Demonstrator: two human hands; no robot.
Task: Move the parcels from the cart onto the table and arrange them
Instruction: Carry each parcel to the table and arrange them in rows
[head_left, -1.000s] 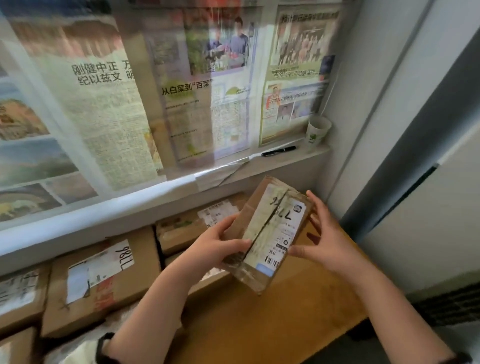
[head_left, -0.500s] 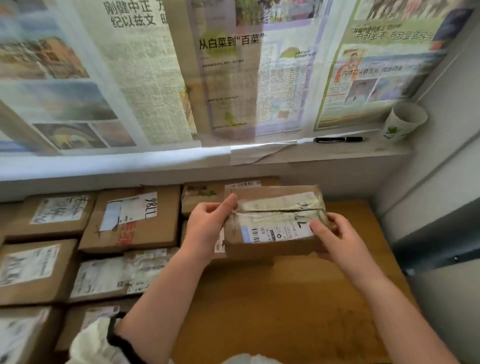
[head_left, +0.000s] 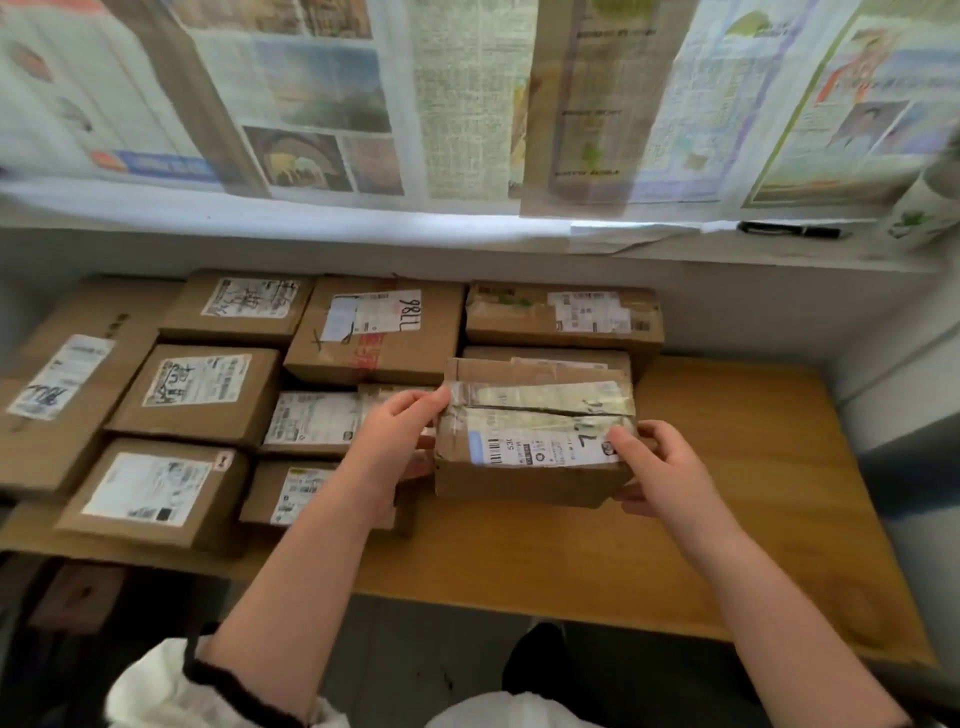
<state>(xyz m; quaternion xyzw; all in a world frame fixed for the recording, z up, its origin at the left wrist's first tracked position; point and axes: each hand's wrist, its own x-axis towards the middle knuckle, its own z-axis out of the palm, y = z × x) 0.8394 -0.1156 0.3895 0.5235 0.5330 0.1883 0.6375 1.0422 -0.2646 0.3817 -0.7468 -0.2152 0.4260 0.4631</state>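
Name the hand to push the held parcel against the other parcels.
Probably the right hand: it grips the parcel on the bare table side. The left hand sits between it and the other parcels.

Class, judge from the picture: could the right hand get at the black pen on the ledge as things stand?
Probably, but not yet: the right hand grips the parcel. Freed, nothing stands between it and the pen beyond the table.

matt brown cardboard parcel, glossy tape, smooth wooden table
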